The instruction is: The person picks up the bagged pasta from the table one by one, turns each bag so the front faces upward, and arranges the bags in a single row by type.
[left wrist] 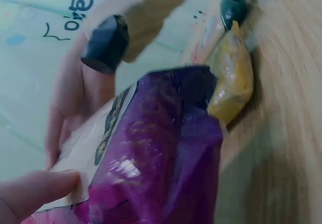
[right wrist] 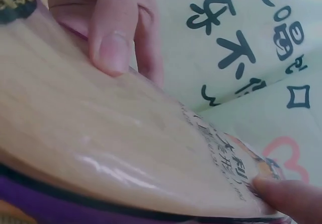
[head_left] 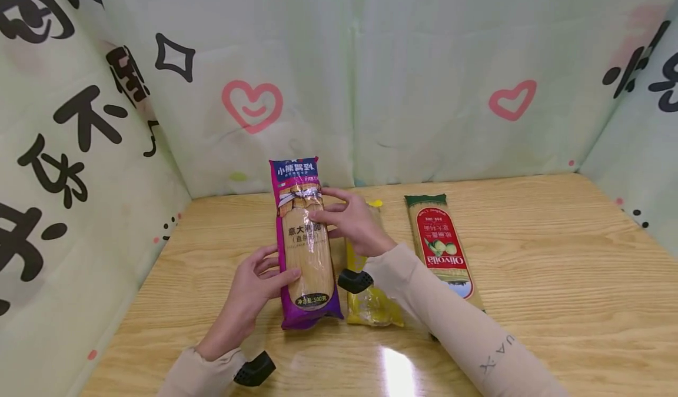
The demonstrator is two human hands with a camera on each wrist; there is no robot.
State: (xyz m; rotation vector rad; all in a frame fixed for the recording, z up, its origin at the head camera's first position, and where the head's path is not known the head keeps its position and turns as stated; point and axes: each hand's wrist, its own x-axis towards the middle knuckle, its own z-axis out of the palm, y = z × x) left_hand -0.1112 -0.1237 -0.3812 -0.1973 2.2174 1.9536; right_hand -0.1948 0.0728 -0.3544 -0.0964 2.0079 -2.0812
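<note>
A purple bag of spaghetti (head_left: 309, 256) with a clear front and a printed silver bow is held tilted up between both hands. My left hand (head_left: 249, 294) grips its lower left side, the thumb across the front. At the upper right edge my right hand (head_left: 360, 223) grips it too, the thumb on the clear front and fingers behind. The left wrist view shows the purple bottom end (left wrist: 151, 143) close up, raised over the table. In the right wrist view the clear front (right wrist: 110, 128) spans the picture, with a thumb at each side.
A yellow bag (head_left: 373, 309) lies on the wooden table (head_left: 556, 256), partly hidden behind the right hand and purple bag. To its right lies a red-labelled spaghetti pack (head_left: 439, 238), partly covered by the right sleeve. Printed curtains (head_left: 424, 62) enclose the back and sides.
</note>
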